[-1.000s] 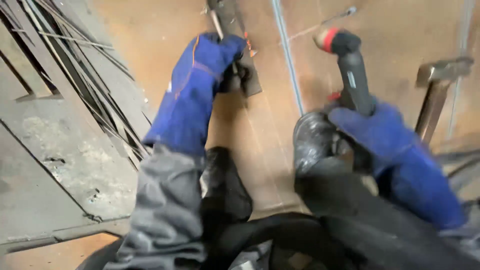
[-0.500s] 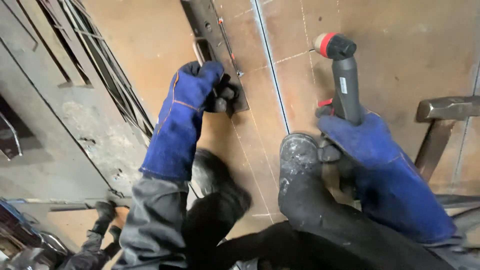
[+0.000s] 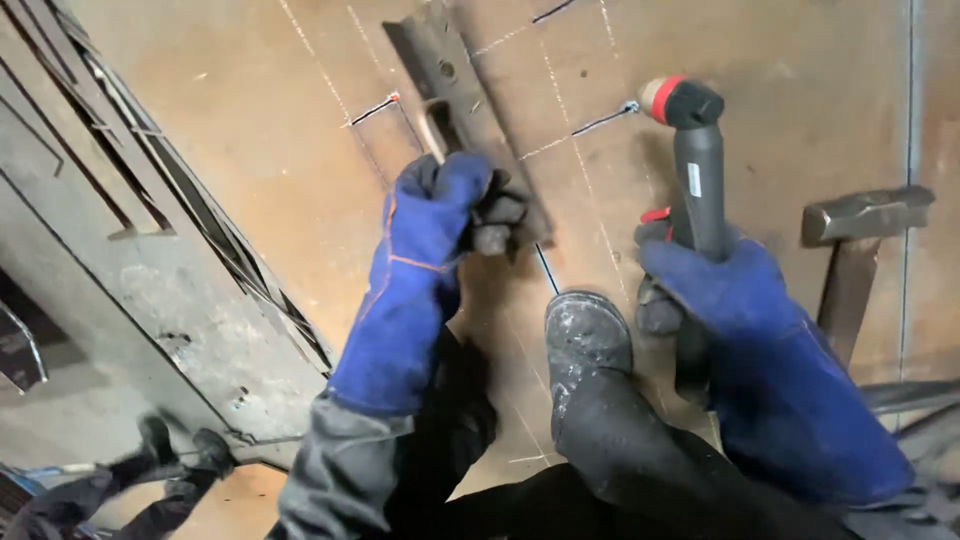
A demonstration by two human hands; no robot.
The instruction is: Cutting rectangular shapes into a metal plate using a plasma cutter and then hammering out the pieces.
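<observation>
Head view looks down on a broad rusty steel plate [image 3: 250, 150] that fills most of the frame, marked with pale chalk lines [image 3: 585, 190] and a few short cuts. To the left lies a grey cut-out steel sheet [image 3: 150, 290] with long narrow slots, well apart from the hands. The person's dark trouser leg and a scuffed black boot [image 3: 588, 335] rest on the plate between the two arms. A flat steel bar [image 3: 450, 80] lies slanted on the plate, running from the upper middle down toward the centre. The left hand [image 3: 430, 215], in a blue welding glove, is clamped on the lower end of that bar, fingers curled tight around it. The right hand [image 3: 720, 290], also gloved in blue, is closed around the grip of a grey cutting torch [image 3: 698, 170], which stands nearly upright with its red-banded head just beside a chalk line. At the right edge a hammer [image 3: 865, 215] with a rusty head and handle lies on the plate, near the right hand but not touching it.
</observation>
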